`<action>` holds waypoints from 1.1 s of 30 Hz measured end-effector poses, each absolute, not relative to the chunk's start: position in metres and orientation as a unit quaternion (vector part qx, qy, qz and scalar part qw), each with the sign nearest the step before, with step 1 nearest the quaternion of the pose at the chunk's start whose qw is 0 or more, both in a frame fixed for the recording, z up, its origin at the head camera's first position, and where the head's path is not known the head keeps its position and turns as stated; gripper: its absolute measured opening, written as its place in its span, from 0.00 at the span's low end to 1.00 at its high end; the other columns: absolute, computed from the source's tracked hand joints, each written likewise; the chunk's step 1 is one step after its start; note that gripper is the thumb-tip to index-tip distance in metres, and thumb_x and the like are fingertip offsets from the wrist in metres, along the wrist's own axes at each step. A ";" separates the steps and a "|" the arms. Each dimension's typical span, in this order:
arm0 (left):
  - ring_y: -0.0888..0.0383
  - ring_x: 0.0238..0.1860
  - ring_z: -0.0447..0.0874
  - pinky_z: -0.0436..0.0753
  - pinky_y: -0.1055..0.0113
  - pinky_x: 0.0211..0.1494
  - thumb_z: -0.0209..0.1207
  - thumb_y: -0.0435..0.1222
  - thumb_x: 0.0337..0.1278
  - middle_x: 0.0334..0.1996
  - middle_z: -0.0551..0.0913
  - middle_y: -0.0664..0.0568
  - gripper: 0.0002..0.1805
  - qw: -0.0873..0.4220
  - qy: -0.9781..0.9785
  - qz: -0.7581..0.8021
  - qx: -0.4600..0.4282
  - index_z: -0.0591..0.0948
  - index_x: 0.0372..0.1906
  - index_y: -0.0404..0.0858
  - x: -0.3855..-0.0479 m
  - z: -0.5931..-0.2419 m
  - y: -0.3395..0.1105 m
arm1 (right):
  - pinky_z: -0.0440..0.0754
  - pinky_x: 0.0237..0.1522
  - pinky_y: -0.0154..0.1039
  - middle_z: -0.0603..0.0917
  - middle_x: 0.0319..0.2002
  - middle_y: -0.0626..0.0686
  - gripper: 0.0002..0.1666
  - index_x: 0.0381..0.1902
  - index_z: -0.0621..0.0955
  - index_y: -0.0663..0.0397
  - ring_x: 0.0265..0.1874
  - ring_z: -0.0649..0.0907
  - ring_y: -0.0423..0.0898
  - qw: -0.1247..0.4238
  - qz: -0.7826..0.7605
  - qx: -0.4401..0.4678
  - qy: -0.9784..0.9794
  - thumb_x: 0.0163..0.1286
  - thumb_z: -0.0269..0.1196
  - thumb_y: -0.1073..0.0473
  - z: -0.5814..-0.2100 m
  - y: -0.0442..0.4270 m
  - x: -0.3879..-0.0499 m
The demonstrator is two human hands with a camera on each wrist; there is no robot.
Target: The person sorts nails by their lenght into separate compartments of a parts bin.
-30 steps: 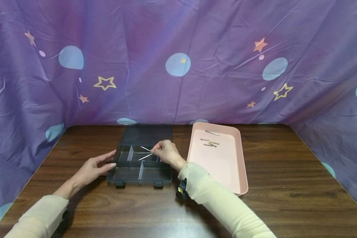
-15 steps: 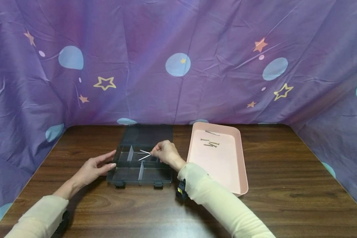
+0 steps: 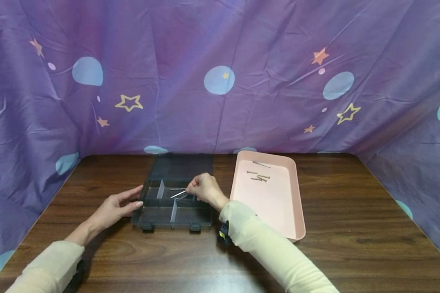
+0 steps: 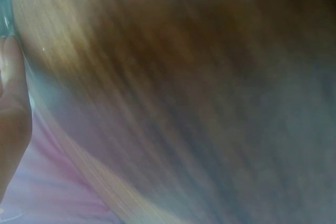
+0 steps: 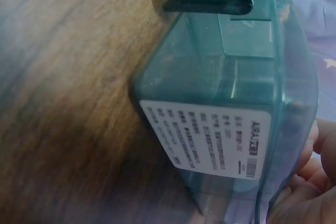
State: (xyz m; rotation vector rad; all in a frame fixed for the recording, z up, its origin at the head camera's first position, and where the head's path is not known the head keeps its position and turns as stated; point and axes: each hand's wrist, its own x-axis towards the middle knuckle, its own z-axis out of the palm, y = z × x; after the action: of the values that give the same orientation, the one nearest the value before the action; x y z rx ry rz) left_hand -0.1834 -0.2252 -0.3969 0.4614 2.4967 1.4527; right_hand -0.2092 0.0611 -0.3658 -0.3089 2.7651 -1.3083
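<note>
A dark translucent organizer box (image 3: 190, 221) with light dividers lies with its lid folded back. My left hand (image 3: 111, 209) rests against the box's left side, thumb and fingers mostly straight. Over the back middle compartment, my right hand (image 3: 205, 189) has its thumb and fingertips pinched together. A bright silver nail (image 3: 177, 195) runs up to those fingertips; its other end is hidden by them. Two more thin nails show beside it in the compartment, partly hidden. The right wrist view shows the box's wall with a white label (image 5: 210, 137) and my fingers (image 5: 310, 182) at its rim.
Right of the box stands a pink tray (image 3: 267, 211). Toward its far end lie several loose nails or screws, including a longer silver nail (image 3: 261, 164). Two black latches face the table's front. A purple patterned cloth (image 3: 176, 81) hangs behind the wooden table (image 3: 161, 260).
The uppermost of the nails fanned at my right fingertips has tipped down and no longer points up there; a thin nail now shows lower in the compartment. My left hand stays put.
</note>
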 end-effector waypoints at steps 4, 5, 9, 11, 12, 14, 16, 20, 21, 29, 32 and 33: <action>0.52 0.52 0.78 0.83 0.64 0.45 0.57 0.42 0.64 0.68 0.60 0.33 0.34 0.106 0.853 0.487 0.155 0.60 0.70 0.33 -0.184 -0.398 -0.225 | 0.69 0.14 0.25 0.85 0.20 0.55 0.07 0.24 0.85 0.58 0.08 0.71 0.34 0.036 -0.427 -0.100 0.898 0.58 0.68 0.61 -0.366 0.061 -0.209; 0.54 0.52 0.78 0.84 0.64 0.45 0.57 0.42 0.64 0.68 0.61 0.33 0.34 0.105 0.853 0.487 0.155 0.60 0.70 0.33 -0.184 -0.398 -0.225 | 0.69 0.13 0.26 0.85 0.19 0.55 0.07 0.24 0.85 0.58 0.08 0.71 0.34 0.036 -0.428 -0.099 0.898 0.58 0.68 0.61 -0.366 0.062 -0.209; 0.54 0.52 0.78 0.84 0.63 0.45 0.56 0.41 0.64 0.68 0.61 0.33 0.34 0.104 0.854 0.485 0.155 0.61 0.70 0.33 -0.184 -0.398 -0.225 | 0.68 0.13 0.25 0.85 0.19 0.57 0.06 0.25 0.85 0.59 0.08 0.71 0.34 0.038 -0.436 -0.096 0.894 0.58 0.68 0.61 -0.366 0.062 -0.209; 0.53 0.52 0.78 0.84 0.63 0.45 0.56 0.41 0.64 0.68 0.61 0.33 0.34 0.105 0.854 0.486 0.155 0.61 0.70 0.33 -0.184 -0.398 -0.225 | 0.68 0.12 0.25 0.85 0.19 0.57 0.06 0.25 0.85 0.60 0.08 0.70 0.34 0.038 -0.440 -0.096 0.892 0.58 0.67 0.62 -0.366 0.062 -0.209; 0.53 0.52 0.78 0.84 0.63 0.45 0.56 0.41 0.64 0.68 0.61 0.33 0.34 0.106 0.854 0.485 0.155 0.61 0.70 0.33 -0.184 -0.398 -0.225 | 0.68 0.12 0.25 0.85 0.19 0.57 0.06 0.25 0.85 0.60 0.08 0.70 0.34 0.039 -0.444 -0.094 0.890 0.59 0.67 0.62 -0.366 0.062 -0.209; 0.54 0.52 0.78 0.84 0.63 0.45 0.56 0.41 0.64 0.68 0.61 0.33 0.34 0.109 0.854 0.486 0.153 0.60 0.70 0.33 -0.184 -0.398 -0.226 | 0.67 0.11 0.24 0.84 0.19 0.57 0.06 0.26 0.85 0.61 0.07 0.70 0.33 0.041 -0.452 -0.091 0.886 0.59 0.67 0.63 -0.365 0.062 -0.210; 0.55 0.52 0.78 0.84 0.63 0.45 0.57 0.41 0.64 0.68 0.61 0.33 0.34 0.110 0.854 0.486 0.151 0.60 0.70 0.33 -0.184 -0.398 -0.226 | 0.66 0.10 0.24 0.83 0.18 0.57 0.06 0.26 0.85 0.62 0.07 0.70 0.34 0.044 -0.465 -0.086 0.880 0.59 0.67 0.64 -0.365 0.062 -0.210; 0.57 0.51 0.78 0.84 0.64 0.44 0.57 0.42 0.64 0.68 0.61 0.33 0.34 0.110 0.854 0.486 0.149 0.61 0.70 0.33 -0.185 -0.398 -0.226 | 0.66 0.09 0.24 0.83 0.19 0.60 0.06 0.28 0.84 0.65 0.06 0.69 0.33 0.052 -0.497 -0.076 0.863 0.59 0.66 0.65 -0.366 0.062 -0.212; 0.58 0.51 0.79 0.83 0.64 0.44 0.57 0.42 0.64 0.68 0.61 0.33 0.34 0.110 0.854 0.486 0.149 0.60 0.70 0.33 -0.185 -0.398 -0.226 | 0.66 0.09 0.25 0.83 0.20 0.61 0.06 0.28 0.84 0.65 0.07 0.69 0.34 0.054 -0.507 -0.075 0.857 0.59 0.66 0.66 -0.366 0.063 -0.212; 0.78 0.44 0.75 0.83 0.65 0.44 0.56 0.41 0.64 0.67 0.61 0.32 0.34 0.108 0.851 0.490 0.156 0.60 0.70 0.33 -0.183 -0.398 -0.225 | 0.67 0.10 0.25 0.75 0.14 0.49 0.05 0.28 0.81 0.69 0.08 0.69 0.34 0.078 -0.574 -0.056 0.813 0.59 0.64 0.68 -0.366 0.064 -0.214; 0.78 0.44 0.75 0.83 0.65 0.44 0.56 0.41 0.64 0.67 0.61 0.32 0.34 0.108 0.850 0.491 0.157 0.60 0.70 0.33 -0.183 -0.397 -0.225 | 0.67 0.11 0.25 0.74 0.14 0.47 0.06 0.29 0.80 0.70 0.08 0.69 0.34 0.082 -0.589 -0.056 0.802 0.61 0.63 0.68 -0.364 0.065 -0.214; 0.76 0.45 0.75 0.83 0.65 0.44 0.56 0.41 0.64 0.67 0.61 0.32 0.34 0.109 0.850 0.491 0.157 0.60 0.70 0.33 -0.183 -0.397 -0.225 | 0.67 0.11 0.25 0.74 0.14 0.47 0.06 0.29 0.80 0.70 0.09 0.69 0.34 0.082 -0.592 -0.055 0.800 0.61 0.63 0.68 -0.363 0.065 -0.214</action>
State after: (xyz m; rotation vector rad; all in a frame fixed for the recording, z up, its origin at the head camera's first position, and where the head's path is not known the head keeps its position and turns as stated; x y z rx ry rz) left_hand -0.1829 -0.2251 -0.3974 0.4624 2.4999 1.4445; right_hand -0.2139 0.0647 -0.3633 -0.1633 2.3909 -1.7684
